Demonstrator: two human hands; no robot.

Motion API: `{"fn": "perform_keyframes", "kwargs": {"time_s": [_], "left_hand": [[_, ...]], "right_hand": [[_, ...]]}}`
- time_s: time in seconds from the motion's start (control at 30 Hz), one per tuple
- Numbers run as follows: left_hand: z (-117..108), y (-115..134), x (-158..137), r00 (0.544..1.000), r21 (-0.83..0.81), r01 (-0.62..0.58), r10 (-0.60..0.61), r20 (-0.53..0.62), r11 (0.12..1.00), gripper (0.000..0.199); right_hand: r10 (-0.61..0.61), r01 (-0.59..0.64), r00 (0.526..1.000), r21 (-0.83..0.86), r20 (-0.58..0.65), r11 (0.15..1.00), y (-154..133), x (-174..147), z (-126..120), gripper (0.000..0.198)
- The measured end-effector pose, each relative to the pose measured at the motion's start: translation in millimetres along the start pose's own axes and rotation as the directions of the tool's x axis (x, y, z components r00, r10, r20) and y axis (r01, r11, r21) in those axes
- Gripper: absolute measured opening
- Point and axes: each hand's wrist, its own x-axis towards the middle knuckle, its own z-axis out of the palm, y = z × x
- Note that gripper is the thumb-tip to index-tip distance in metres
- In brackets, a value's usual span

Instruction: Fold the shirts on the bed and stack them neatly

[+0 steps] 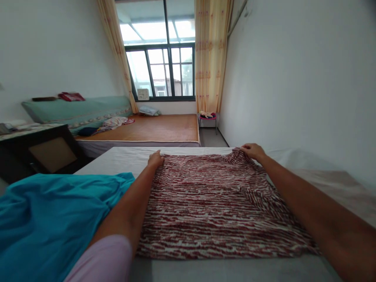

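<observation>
A red and white striped garment (202,199) lies spread on the pale sheet (123,156) in front of me. My left hand (155,158) has its fingers closed on the garment's far left corner. At the far right corner, my right hand (253,151) pinches a bunched part of the cloth. The garment's right side shows folds, and its exact kind is hard to make out. To the left, a crumpled turquoise cloth (55,215) lies close beside my left forearm.
Beyond the sheet stands a bed with a brown mat (164,127), with clothes (116,122) on it. A dark cabinet (55,152) is at the left. A pink stool (208,116) holding cloth stands by the curtain (210,58). A white wall (299,78) bounds the right.
</observation>
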Motion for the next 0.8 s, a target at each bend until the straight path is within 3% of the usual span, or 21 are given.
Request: {"fn": "perform_keyframes", "kwargs": {"time_s": [0.1,0.2,0.3,0.37,0.47,0.53,0.6,0.7,0.8], "left_hand": [[-9,3,6,0.999,-0.001,-0.047,0.047,0.006,0.999,0.025],[-30,8,-2,0.99,-0.008,-0.13,0.129,-0.062,0.992,0.026],[-57,7,-29,0.97,-0.025,-0.199,0.194,-0.147,0.98,0.033],[-72,1,-57,0.957,-0.034,-0.243,0.234,-0.17,0.969,0.032],[-84,-16,-105,0.943,0.04,-0.292,0.295,-0.154,0.956,0.024],[-85,-29,-134,0.936,0.148,-0.326,0.34,-0.084,0.934,0.018],[-84,-39,-157,0.923,0.223,-0.38,0.383,0.032,0.897,0.018],[-83,-45,-176,0.889,0.192,-0.454,0.429,0.16,0.87,0.028],[-82,-34,-181,0.849,0.119,-0.52,0.498,0.175,0.846,0.038]], "right_hand": [[0.012,-0.011,1.0,0.048,-0.029,0.999,-7,-2,-7,0.034],[0.049,-0.029,0.997,0.279,-0.065,0.96,-15,-13,-28,0.043],[0.061,-0.015,0.996,0.554,-0.063,0.832,-18,-42,-61,0.048],[0.001,0.017,1.0,0.615,-0.029,0.788,-15,-69,-84,0.049],[-0.187,0.07,0.974,0.615,0.128,0.786,-1,-116,-112,0.042],[-0.296,0.079,0.912,0.585,0.284,0.807,12,-143,-123,0.041],[-0.315,0.087,0.867,0.504,0.386,0.859,24,-162,-126,0.044],[-0.239,0.145,0.909,0.278,0.341,0.95,28,-174,-124,0.038],[-0.267,0.218,0.921,0.192,0.283,0.957,7,-175,-114,0.031]]}}
